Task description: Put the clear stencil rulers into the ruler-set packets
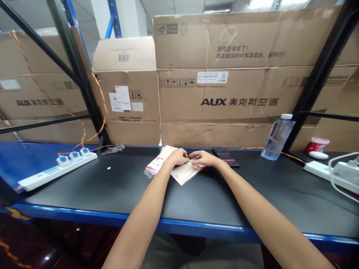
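Note:
A cream-coloured flat paper packet [183, 175] with red print lies slanted on the black tabletop, under my hands. My left hand [179, 157] is closed, its curled fingers at the packet's upper edge. From the other side my right hand [204, 158] bends its fingers onto the same packet, thumb and fingertips pressed to it. The fingertips of both hands almost meet, and what lies between them is partly hidden. Beside my left wrist rests a stack of similar packets [158, 164] with red marks and clear plastic wrap at its lower edge.
Behind my right hand lies a phone [227, 157] with a timer on screen. A clear bottle [277, 138] stands farther right, near a power strip [322, 170] and a red-and-white tub [318, 145]. Another power strip [58, 170] is at left. Cardboard [238, 89] walls the back.

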`<state>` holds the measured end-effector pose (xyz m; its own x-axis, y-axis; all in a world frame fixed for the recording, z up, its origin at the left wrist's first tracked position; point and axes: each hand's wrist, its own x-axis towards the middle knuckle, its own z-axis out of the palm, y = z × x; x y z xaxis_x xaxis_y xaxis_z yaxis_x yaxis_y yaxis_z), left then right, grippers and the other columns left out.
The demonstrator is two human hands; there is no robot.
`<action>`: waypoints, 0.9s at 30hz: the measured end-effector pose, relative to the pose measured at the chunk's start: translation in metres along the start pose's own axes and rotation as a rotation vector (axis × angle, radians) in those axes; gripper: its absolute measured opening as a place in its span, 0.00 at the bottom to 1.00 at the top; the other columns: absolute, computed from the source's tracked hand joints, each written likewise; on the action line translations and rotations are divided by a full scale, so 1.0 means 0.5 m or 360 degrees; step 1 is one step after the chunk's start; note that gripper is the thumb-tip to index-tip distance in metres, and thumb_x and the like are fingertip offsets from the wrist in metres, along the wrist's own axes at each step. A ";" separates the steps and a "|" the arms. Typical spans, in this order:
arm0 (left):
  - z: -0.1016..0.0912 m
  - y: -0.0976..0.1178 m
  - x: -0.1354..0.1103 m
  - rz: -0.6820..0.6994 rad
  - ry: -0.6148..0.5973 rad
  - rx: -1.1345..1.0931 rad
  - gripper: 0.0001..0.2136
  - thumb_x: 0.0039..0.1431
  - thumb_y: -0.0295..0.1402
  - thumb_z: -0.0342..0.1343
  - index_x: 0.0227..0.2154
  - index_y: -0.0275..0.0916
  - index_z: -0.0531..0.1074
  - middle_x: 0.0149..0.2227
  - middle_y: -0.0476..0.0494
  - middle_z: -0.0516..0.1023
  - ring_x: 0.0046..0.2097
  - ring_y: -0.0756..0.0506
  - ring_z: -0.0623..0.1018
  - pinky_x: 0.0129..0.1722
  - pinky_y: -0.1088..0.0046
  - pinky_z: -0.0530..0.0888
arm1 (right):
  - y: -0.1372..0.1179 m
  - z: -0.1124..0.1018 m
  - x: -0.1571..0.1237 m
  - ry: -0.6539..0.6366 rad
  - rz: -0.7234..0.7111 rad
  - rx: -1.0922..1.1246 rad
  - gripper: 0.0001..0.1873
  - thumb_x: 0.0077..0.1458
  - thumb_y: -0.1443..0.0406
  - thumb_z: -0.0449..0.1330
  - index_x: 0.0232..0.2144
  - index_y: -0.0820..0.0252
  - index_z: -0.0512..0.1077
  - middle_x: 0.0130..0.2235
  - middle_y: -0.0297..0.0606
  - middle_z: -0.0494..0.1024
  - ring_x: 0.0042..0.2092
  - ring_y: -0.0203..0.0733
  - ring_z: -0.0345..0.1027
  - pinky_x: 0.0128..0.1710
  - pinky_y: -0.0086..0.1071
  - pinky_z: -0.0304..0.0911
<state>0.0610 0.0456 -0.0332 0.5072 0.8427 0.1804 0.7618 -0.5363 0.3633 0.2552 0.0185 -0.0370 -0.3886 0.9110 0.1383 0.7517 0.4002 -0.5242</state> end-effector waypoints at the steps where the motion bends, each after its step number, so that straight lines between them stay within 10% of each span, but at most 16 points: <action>1: 0.000 -0.001 0.000 -0.0010 0.0011 0.0002 0.08 0.54 0.32 0.58 0.35 0.38 0.81 0.38 0.43 0.84 0.40 0.44 0.81 0.39 0.74 0.74 | 0.000 -0.006 -0.003 -0.0040 0.0026 -0.0017 0.26 0.46 0.64 0.67 0.50 0.54 0.78 0.53 0.34 0.80 0.52 0.44 0.74 0.50 0.27 0.66; 10: 0.003 0.011 0.007 -0.0055 0.0045 0.0046 0.12 0.51 0.33 0.60 0.39 0.39 0.81 0.43 0.42 0.83 0.47 0.42 0.80 0.46 0.73 0.74 | -0.025 -0.039 -0.013 -0.0093 0.0529 -0.0407 0.22 0.35 0.51 0.71 0.31 0.59 0.78 0.37 0.45 0.82 0.39 0.53 0.76 0.32 0.34 0.66; 15: 0.017 0.020 0.012 -0.0092 0.0049 0.0128 0.13 0.51 0.33 0.59 0.40 0.37 0.80 0.43 0.39 0.83 0.46 0.39 0.80 0.46 0.70 0.75 | -0.048 -0.048 -0.021 -0.0260 0.0661 -0.0374 0.16 0.46 0.53 0.64 0.25 0.63 0.77 0.27 0.47 0.81 0.30 0.50 0.77 0.30 0.36 0.67; 22: 0.027 0.028 0.019 -0.0012 -0.0160 0.0088 0.18 0.55 0.33 0.56 0.48 0.39 0.77 0.51 0.39 0.81 0.51 0.40 0.79 0.47 0.71 0.74 | -0.056 -0.029 -0.017 -0.0347 0.0478 -0.0200 0.15 0.53 0.60 0.59 0.20 0.64 0.75 0.24 0.45 0.81 0.22 0.42 0.74 0.26 0.32 0.66; 27: 0.024 0.020 0.016 0.0046 -0.0281 -0.0018 0.22 0.52 0.27 0.55 0.51 0.42 0.76 0.49 0.44 0.82 0.48 0.41 0.81 0.43 0.74 0.75 | -0.036 -0.019 -0.010 -0.0076 0.0152 -0.0205 0.09 0.50 0.64 0.61 0.30 0.62 0.79 0.33 0.42 0.83 0.35 0.44 0.76 0.33 0.30 0.64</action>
<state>0.0776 0.0461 -0.0392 0.5927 0.8049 0.0279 0.7416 -0.5590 0.3709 0.2486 0.0074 -0.0202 -0.3347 0.9409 0.0516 0.8472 0.3244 -0.4209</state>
